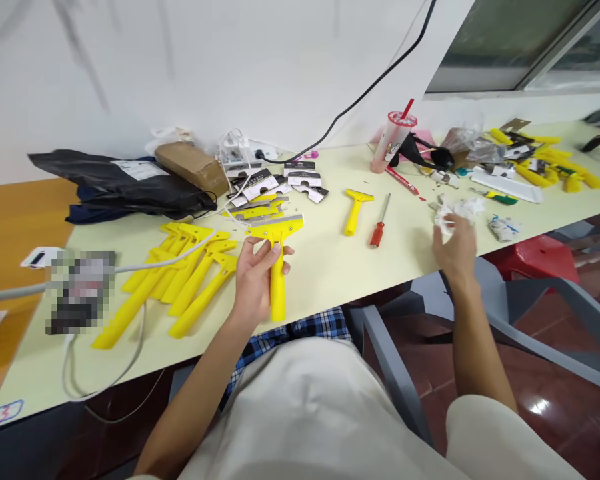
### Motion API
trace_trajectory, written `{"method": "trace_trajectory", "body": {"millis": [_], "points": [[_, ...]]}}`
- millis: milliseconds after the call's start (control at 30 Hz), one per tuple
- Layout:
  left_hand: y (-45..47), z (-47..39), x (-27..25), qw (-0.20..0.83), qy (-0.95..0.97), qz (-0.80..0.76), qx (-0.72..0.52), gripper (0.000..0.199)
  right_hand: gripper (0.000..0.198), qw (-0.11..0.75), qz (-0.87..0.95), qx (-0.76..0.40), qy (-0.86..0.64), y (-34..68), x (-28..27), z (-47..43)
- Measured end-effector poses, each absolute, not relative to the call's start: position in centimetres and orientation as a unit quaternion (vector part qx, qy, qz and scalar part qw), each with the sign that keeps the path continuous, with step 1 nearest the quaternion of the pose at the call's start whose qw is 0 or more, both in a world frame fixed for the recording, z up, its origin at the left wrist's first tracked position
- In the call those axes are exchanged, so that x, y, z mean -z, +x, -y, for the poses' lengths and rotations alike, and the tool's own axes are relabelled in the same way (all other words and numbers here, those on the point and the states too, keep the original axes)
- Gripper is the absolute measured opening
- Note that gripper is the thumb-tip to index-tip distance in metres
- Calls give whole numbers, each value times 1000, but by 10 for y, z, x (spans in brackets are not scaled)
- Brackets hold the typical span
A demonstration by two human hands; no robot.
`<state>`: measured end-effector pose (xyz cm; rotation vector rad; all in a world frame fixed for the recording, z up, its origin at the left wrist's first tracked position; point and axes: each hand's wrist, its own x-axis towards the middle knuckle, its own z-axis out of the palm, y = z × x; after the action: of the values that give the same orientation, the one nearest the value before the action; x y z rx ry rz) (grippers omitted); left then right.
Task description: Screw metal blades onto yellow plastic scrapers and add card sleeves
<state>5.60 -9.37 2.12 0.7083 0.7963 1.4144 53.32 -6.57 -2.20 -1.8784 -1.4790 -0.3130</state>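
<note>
My left hand (257, 277) is wrapped round the handle of a yellow scraper (278, 293), held upright near the table's front edge. A metal blade strip runs along the scraper's wide head. Out to the right, my right hand (455, 250) has its fingers on a crumpled white tissue (467, 208), with part of it between thumb and fingers; the hand is slightly blurred. Between the hands lie a smaller yellow scraper (353, 215) and a screwdriver with a red handle (377, 233). Left of my left hand, several yellow scraper handles (193, 293) lie in a pile.
Black-and-white cards (303, 179) and loose yellow scraper parts (257, 211) lie behind my left hand. A cup with a red straw (393, 143) stands by the wall. A black bag (125, 187), cardboard box (193, 167) and white cable (167, 261) are left. More yellow tools (555, 160) lie far right.
</note>
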Motion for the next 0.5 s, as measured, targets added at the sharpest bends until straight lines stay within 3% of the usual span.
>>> {"method": "trace_trajectory", "body": {"millis": [200,300,367,433,500], "points": [[53,99,-2,654,270,-413,-573,35,34,250,499,160,-814,595,13,30],[52,101,3,659,269,-421,-562,31,32,243,483,145,-829,581,4,28],[50,100,4,660,267,-428,-556,29,32,295,447,135,-834,561,-3,34],[47,96,5,655,269,-440,-552,30,24,400,439,119,-796,530,-9,49],[44,92,6,647,282,-450,-547,34,17,500,450,21,-740,489,-15,70]]}}
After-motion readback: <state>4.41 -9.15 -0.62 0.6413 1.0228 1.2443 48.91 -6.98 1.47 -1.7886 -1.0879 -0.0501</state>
